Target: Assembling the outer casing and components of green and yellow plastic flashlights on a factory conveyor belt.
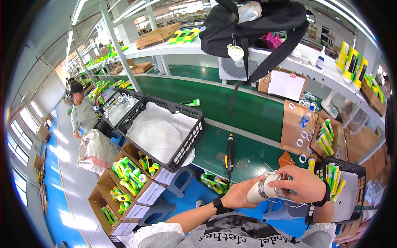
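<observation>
A white cylinder with a shiny, see-through-looking band point(264, 191) is held between both my hands above the near edge of the green bench; its exact kind I cannot make out. My left hand point(239, 195) wraps the lower left end of it. From the upper right, my right hand point(304, 184) curls its fingers over the other end, hiding part of it. Just beyond my left hand a black and orange electric screwdriver point(230, 153) lies on the bench. A white ring point(303, 158) is close to my right hand, near a small brown piece point(285, 158).
A black crate point(194, 136) lined with white sheeting stands left on the bench. Cardboard boxes of green-yellow flashlights point(128, 175) are at lower left, more flashlights point(331, 177) at right. A black bag point(256, 29) hangs ahead, its strap dangling. A co-worker point(82, 109) sits far left.
</observation>
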Demonstrator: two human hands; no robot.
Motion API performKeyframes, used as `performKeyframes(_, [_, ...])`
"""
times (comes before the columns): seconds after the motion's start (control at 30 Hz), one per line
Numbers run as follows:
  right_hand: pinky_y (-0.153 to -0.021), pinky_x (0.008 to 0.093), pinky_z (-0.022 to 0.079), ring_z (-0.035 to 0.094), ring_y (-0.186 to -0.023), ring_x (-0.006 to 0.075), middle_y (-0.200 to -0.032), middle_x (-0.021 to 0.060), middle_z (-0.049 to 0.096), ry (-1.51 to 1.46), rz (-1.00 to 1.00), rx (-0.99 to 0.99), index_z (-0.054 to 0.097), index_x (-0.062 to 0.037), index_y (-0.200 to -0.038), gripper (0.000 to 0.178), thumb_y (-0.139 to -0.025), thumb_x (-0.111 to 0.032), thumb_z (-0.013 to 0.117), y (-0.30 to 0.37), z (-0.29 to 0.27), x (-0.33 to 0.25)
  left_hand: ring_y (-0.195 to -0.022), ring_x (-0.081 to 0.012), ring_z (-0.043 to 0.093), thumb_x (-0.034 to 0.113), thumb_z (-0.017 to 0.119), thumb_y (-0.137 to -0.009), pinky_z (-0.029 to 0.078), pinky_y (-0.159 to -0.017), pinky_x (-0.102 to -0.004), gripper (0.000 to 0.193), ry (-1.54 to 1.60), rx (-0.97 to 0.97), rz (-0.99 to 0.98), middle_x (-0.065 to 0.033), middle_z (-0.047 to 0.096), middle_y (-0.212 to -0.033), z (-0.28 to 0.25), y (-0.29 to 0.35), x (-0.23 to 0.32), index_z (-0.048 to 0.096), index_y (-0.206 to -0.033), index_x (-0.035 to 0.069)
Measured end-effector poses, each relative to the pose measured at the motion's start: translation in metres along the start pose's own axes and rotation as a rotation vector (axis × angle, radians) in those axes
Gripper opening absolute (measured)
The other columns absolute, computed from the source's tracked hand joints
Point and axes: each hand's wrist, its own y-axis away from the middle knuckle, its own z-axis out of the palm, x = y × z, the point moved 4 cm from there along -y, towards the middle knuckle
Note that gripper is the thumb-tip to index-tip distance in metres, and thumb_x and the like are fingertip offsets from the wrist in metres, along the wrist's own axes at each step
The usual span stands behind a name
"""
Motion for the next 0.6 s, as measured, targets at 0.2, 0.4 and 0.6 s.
performKeyframes(0.2, [-0.054, 0.0334, 0.045, 0.060, -0.066, 0.0235, -0.080, 0.0082, 0.058, 0.151, 0.268, -0.282, 0.057, -0.0107, -0.099, 0.051, -0.064, -0.045, 0.069, -0.008, 0.006, 0.004, -0.101, -0.0298, 0.054, 0.029, 0.073, -0.057, 0.045, -0.081, -0.0363, 0.089, -0.061, -0.068, -0.025, -0.0117, 0.053, -0.113, 0.004, -0.001, 0.007, 0.031, -0.133, 0.012])
performKeyframes(0.4, [-0.052, 0.0340, 0.044, 0.060, -0.063, 0.0243, -0.072, 0.0082, 0.058, 0.043, 0.005, 0.137, 0.056, -0.0049, -0.096, 0.059, -0.065, -0.054, 0.065, 0.003, 0.017, 0.008, -0.102, -0.0284, 0.053, 0.029, 0.072, -0.057, 0.045, -0.081, -0.0353, 0.090, 0.046, -0.067, -0.157, -0.0126, 0.052, -0.116, 0.009, -0.001, 0.004, 0.029, -0.134, 0.013])
performKeyframes(0.6, [-0.053, 0.0339, 0.046, 0.059, -0.065, 0.0241, -0.078, 0.0085, 0.058, 0.106, 0.384, -0.186, 0.057, -0.0082, -0.093, 0.050, -0.068, -0.050, 0.065, 0.003, 0.026, 0.020, -0.101, -0.0285, 0.054, 0.039, 0.073, -0.059, 0.046, -0.080, -0.0360, 0.089, -0.012, -0.038, -0.101, -0.0122, 0.052, -0.116, 0.015, -0.004, 0.005, 0.031, -0.133, 0.013])
